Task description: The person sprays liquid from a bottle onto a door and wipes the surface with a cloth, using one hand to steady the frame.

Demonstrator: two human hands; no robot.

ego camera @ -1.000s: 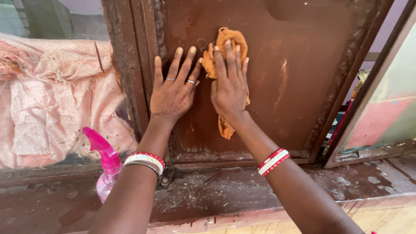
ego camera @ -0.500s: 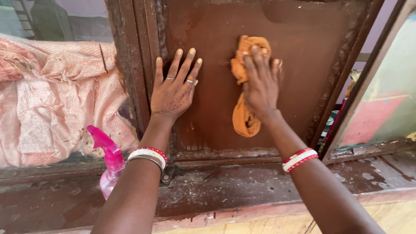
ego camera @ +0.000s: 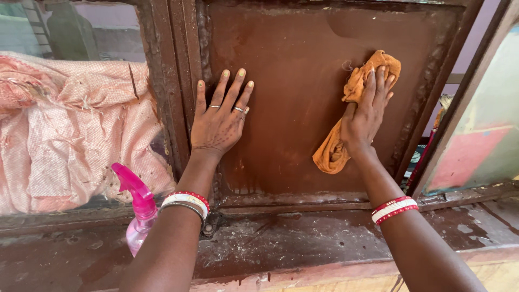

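I see the orange cloth point(ego camera: 346, 146) bunched and crumpled against the brown metal panel point(ego camera: 292, 108), its top pressed flat high on the right, its tail hanging down loose.

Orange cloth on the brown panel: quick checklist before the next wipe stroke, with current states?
1. Right hand pressed flat on the orange cloth: ok.
2. Cloth in contact with the brown panel: ok; its lower end hangs loose below the hand.
3. Left hand bracing, fingers spread flat on the panel near the frame: ok.
4. Path clear between the two hands: ok, bare panel only.
5. Pink spray bottle upright on the sill, beside the left forearm and off the panel: ok.
6. Cloth damp enough: cannot tell.
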